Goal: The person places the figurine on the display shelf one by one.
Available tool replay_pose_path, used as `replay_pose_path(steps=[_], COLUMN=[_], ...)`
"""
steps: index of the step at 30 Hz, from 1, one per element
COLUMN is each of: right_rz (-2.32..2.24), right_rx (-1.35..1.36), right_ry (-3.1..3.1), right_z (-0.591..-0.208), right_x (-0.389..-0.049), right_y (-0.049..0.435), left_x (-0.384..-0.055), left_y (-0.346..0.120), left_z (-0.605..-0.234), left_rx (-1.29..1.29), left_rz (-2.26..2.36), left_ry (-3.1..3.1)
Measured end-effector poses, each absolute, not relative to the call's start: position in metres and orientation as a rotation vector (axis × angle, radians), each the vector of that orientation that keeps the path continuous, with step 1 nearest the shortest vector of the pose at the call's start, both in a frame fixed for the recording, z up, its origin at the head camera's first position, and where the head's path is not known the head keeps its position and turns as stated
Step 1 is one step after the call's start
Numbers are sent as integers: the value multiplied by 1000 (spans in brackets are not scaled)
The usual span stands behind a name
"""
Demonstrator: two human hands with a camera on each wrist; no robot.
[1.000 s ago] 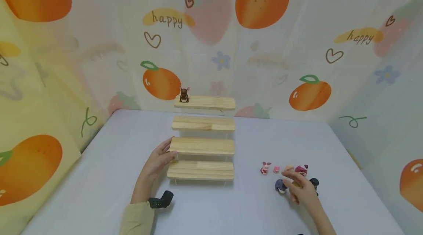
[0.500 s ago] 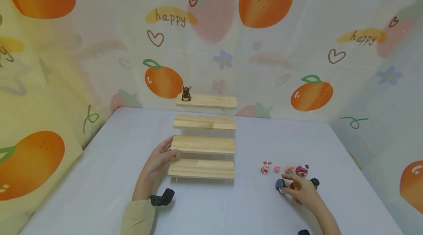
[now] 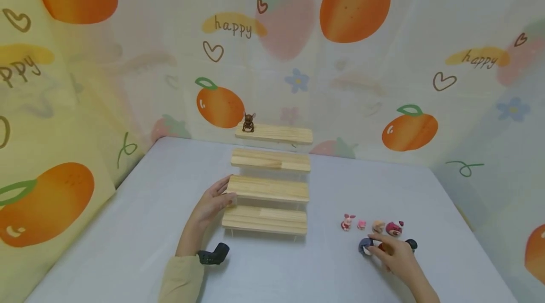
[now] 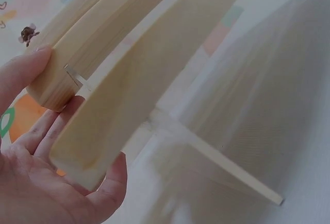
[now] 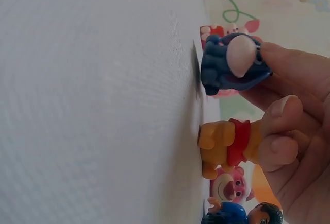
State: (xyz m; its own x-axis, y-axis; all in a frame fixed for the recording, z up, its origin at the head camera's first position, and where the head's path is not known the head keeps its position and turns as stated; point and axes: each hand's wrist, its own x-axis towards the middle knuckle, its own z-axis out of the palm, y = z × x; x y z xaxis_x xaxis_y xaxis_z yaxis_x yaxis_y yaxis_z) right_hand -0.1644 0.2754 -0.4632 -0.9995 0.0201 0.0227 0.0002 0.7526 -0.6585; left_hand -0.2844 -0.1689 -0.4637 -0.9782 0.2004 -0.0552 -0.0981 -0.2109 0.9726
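Note:
My left hand (image 3: 213, 202) grips the left end of a four-tier wooden display shelf (image 3: 268, 188); in the left wrist view the thumb lies over one board and fingers curl beneath. With thumb and fingers, my right hand (image 3: 398, 253) pinches the head of a blue donkey figurine (image 5: 232, 64), which stands upright at the table surface. Below it in the right wrist view, a yellow bear figurine in a red shirt (image 5: 227, 141) stands close by my curled fingers, its head hidden by them. A brown long-eared figurine (image 3: 249, 123) sits on the top board's left end.
Behind the donkey stand a pink piglet figurine (image 3: 347, 222), a tiny pink figurine (image 3: 361, 224), a peach figurine (image 3: 378, 226) and a magenta bear figurine (image 3: 394, 228). A dark-haired figurine in blue (image 5: 227, 214) is beside the yellow bear. Fruit-printed cloth (image 3: 349, 75) walls the table.
My right hand has come down and left from above the figurines and now pinches the donkey. The left hand keeps its hold on the shelf. The head view has shifted slightly.

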Motion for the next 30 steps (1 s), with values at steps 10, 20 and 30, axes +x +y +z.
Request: replay_pose_path(steps=[10,20,30], right_rz=[1239,1496,1617], right_rx=[-14,8,-11], right_ry=[-2733,-2636,-2559], right_z=[-461,-447,-430], right_x=[-164,-176,-198], right_y=[274,270,262], left_x=[-286,-293,-285], left_y=[-169,-169,-171], left_z=[-462,-456,-461], left_rx=[92,112,92], left_rz=[2288,2326,2333], left_ry=[1852,1804,1732])
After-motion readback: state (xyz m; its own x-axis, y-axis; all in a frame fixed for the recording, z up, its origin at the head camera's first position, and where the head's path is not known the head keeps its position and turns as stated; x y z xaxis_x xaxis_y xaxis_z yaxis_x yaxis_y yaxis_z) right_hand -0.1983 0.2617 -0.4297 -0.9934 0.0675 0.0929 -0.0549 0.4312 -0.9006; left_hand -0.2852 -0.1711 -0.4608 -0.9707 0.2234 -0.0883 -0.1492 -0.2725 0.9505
